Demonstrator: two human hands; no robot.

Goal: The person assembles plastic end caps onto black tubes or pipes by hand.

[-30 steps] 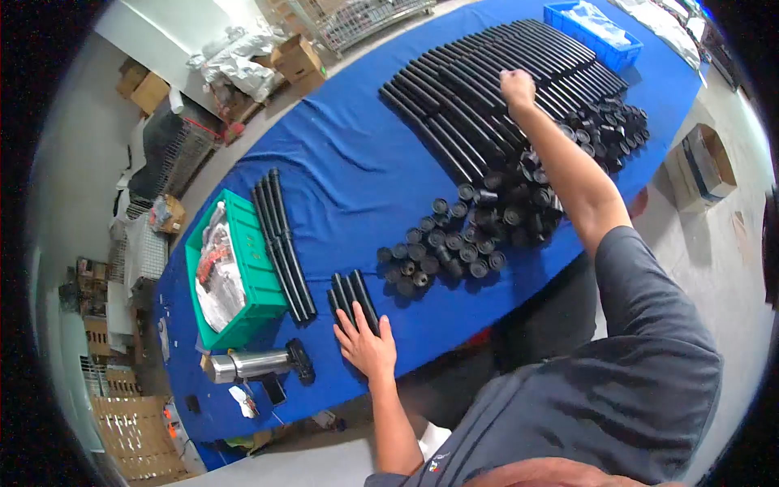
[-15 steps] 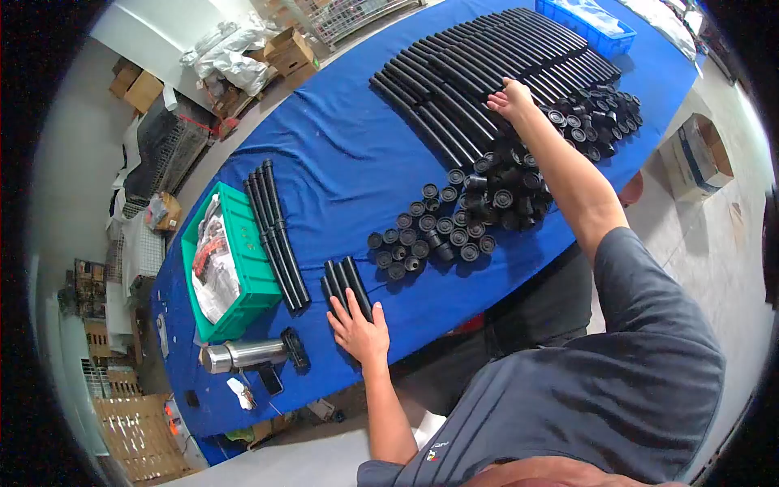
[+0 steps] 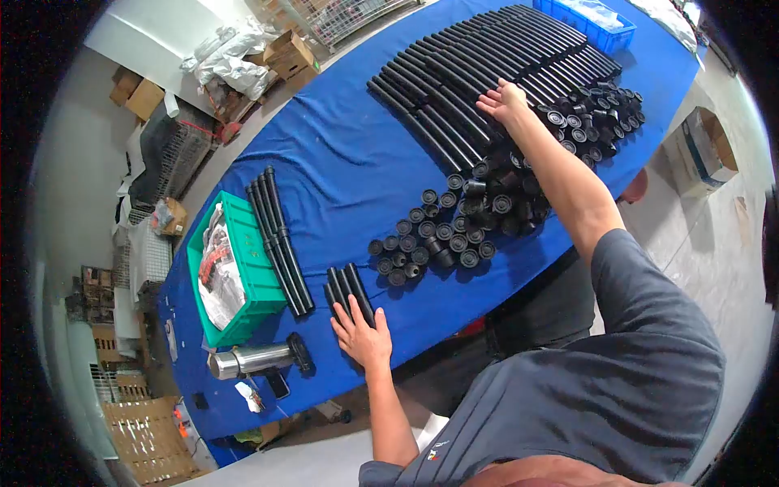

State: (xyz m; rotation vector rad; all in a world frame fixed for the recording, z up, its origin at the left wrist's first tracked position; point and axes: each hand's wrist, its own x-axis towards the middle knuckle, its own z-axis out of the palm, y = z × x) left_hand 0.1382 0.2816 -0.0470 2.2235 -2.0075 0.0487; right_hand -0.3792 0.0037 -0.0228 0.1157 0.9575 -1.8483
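Observation:
My left hand [image 3: 363, 337] lies with fingers spread over the near ends of several short black tubes [image 3: 347, 284], set side by side at the front of the blue-covered table [image 3: 324, 162]. Farther off, my right hand [image 3: 503, 101] is over the large rows of black tubes [image 3: 454, 73], palm turned partly up and fingers apart, nothing visible in it. Beside that forearm spreads a heap of round black caps [image 3: 501, 203], with more caps strewn toward my left hand. A few longer black tubes [image 3: 280, 243] lie together left of the short ones.
A green crate [image 3: 264, 284] holding plastic bags stands at the left. Near it are a steel flask [image 3: 247, 361] with a black lid and a phone [image 3: 277, 385]. A blue bin [image 3: 608, 36] sits at the far end. On the floor at right is a cardboard box [image 3: 706, 150].
My right hand has shifted slightly left over the tube rows, its fingers a little more spread. The left hand stays on the short tubes. The view has moved slightly.

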